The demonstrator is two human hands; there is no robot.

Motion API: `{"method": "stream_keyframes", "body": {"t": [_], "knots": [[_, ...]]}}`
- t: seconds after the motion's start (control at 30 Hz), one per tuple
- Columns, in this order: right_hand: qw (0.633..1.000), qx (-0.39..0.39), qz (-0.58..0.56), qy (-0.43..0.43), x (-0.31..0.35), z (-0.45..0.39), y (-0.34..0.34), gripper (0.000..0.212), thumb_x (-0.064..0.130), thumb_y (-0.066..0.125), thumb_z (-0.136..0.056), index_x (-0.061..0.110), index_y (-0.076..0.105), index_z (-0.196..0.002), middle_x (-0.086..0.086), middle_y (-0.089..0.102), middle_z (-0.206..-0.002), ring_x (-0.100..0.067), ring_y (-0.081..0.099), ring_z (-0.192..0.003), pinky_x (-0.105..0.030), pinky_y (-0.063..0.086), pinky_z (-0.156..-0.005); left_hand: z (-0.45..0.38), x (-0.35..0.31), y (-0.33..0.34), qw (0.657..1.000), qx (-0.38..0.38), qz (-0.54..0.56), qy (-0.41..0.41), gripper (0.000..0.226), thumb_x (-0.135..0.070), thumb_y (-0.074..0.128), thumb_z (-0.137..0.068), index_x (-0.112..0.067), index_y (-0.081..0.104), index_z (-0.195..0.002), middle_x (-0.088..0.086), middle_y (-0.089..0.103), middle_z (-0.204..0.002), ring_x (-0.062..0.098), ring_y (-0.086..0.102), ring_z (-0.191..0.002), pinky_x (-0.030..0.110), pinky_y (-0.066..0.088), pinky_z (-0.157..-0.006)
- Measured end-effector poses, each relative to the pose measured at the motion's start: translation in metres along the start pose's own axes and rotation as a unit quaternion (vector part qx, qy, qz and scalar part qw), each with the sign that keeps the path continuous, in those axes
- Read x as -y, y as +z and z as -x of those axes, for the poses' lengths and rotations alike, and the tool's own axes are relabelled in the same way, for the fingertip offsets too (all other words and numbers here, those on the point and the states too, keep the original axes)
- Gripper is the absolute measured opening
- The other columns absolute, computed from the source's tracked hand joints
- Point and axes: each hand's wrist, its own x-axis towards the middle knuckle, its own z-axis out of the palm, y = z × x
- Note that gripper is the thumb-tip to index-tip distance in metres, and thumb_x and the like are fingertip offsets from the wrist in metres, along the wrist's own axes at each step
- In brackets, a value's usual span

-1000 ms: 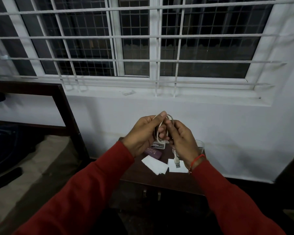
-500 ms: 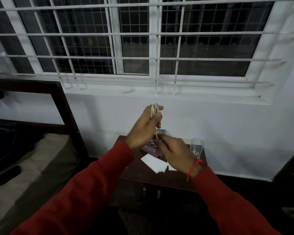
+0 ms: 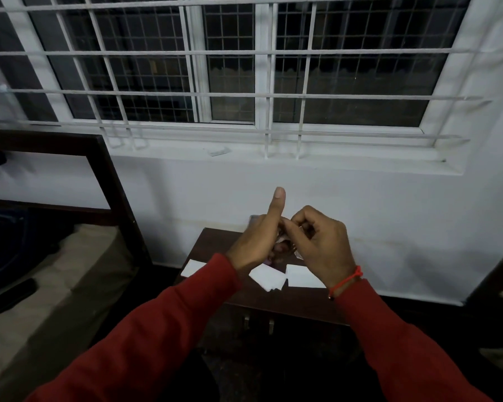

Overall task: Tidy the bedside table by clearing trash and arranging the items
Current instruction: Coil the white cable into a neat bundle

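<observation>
**Legible text: almost none**

One pale mark, perhaps a letter "N", is showing on the dark bag at the left edge; the rest is running out of view. The papers on the table are showing blank faces. Nothing else is reading clearly.

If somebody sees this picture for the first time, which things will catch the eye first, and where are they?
First come the two hands in red sleeves, raised together at the centre over the dark bedside table: the left hand has its thumb up, and the right hand wears a red thread at the wrist. Below them, white paper pieces lie on the table. Above, a large barred window fills the top, dark outside.
</observation>
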Motion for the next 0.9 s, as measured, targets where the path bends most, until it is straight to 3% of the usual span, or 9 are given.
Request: {"method": "stream_keyframes", "body": {"t": [0.07,0.17,0.3,0.4,0.5,0.6,0.67,0.77,0.9], "knots": [[1.0,-0.012,0.004,-0.001,-0.003,0.004,0.005,0.025,0.041,0.058,-0.088,0.02,0.058,-0.074,0.011,0.054,-0.069,-0.01,0.054,-0.069,-0.027,0.045,-0.062,-0.002,0.001,0.002,0.999,0.0,0.033,-0.016,0.101,-0.093,0.014,-0.078,0.001,0.047,-0.067,0.013,0.037,-0.057,0.018,0.034,-0.044,0.025,0.033,-0.048],[0.997,0.05,-0.056,0.019,-0.006,0.006,0.007,0.019,0.044,0.057,-0.089,0.026,0.06,-0.085,0.005,0.055,-0.095,-0.015,0.057,-0.096,-0.03,0.05,-0.079,-0.002,0.001,-0.002,0.998,-0.003,0.055,-0.036,0.093,-0.09,0.013,-0.081,-0.005,0.05,-0.073,0.006,0.033,-0.055,0.012,0.028,-0.042,0.021,0.029,-0.042],[0.978,0.134,-0.149,0.063,-0.012,0.003,0.001,0.017,0.038,0.062,-0.09,0.022,0.062,-0.093,-0.009,0.068,-0.095,-0.032,0.068,-0.085,-0.056,0.054,-0.077,-0.002,0.004,-0.008,0.997,0.0,0.056,-0.05,0.063,-0.063,0.034,-0.1,-0.01,0.05,-0.07,-0.005,0.033,-0.047,0.009,0.031,-0.039,0.021,0.035,-0.043],[0.964,0.145,-0.202,0.095,-0.012,0.003,-0.004,0.006,0.02,0.064,-0.093,0.015,0.064,-0.096,-0.013,0.072,-0.087,-0.03,0.072,-0.08,-0.054,0.057,-0.08,-0.001,0.005,-0.011,0.995,0.004,0.085,-0.048,0.057,-0.051,0.046,-0.101,-0.014,0.054,-0.059,0.001,0.042,-0.047,0.014,0.039,-0.039,0.025,0.045,-0.049],[0.961,0.128,-0.223,0.098,-0.01,0.003,-0.004,0.005,0.014,0.061,-0.094,0.011,0.064,-0.097,-0.009,0.073,-0.084,-0.026,0.072,-0.078,-0.04,0.058,-0.077,-0.002,0.006,-0.014,0.994,-0.037,0.094,-0.029,0.055,-0.046,0.054,-0.099,-0.012,0.066,-0.058,0.007,0.055,-0.05,0.018,0.051,-0.041,0.025,0.048,-0.049],[0.964,0.082,-0.225,0.113,-0.009,0.004,0.0,0.005,0.011,0.061,-0.094,0.007,0.063,-0.095,-0.007,0.069,-0.092,-0.022,0.068,-0.084,-0.033,0.056,-0.077,-0.006,0.01,-0.012,0.99,-0.079,0.117,-0.026,0.053,-0.044,0.058,-0.098,0.003,0.073,-0.08,0.011,0.061,-0.056,0.02,0.056,-0.045,0.028,0.052,-0.054],[0.956,0.06,-0.248,0.142,-0.008,0.004,0.002,0.007,0.01,0.061,-0.093,0.004,0.063,-0.095,-0.009,0.067,-0.087,-0.017,0.065,-0.08,-0.034,0.054,-0.077,-0.008,0.013,-0.01,0.985,-0.074,0.151,-0.047,0.053,-0.037,0.051,-0.102,0.011,0.07,-0.092,0.015,0.065,-0.066,0.023,0.061,-0.054,0.039,0.056,-0.068],[0.941,0.012,-0.283,0.186,-0.015,0.003,0.003,0.005,0.013,0.063,-0.093,0.008,0.065,-0.092,-0.003,0.065,-0.085,-0.016,0.061,-0.082,-0.041,0.051,-0.08,-0.005,0.011,-0.015,0.958,0.018,0.265,-0.107,0.043,-0.018,0.042,-0.101,0.014,0.063,-0.12,0.025,0.069,-0.099,0.028,0.069,-0.078,0.048,0.055,-0.094],[0.905,0.0,-0.355,0.235,-0.018,0.007,0.005,0.01,0.02,0.061,-0.095,0.01,0.063,-0.094,-0.008,0.063,-0.087,-0.022,0.058,-0.082,-0.041,0.05,-0.073,0.003,0.01,-0.023,0.907,0.115,0.381,-0.136,0.049,-0.012,0.057,-0.091,0.012,0.054,-0.134,0.028,0.064,-0.122,0.031,0.068,-0.103,0.042,0.052,-0.104]]}}
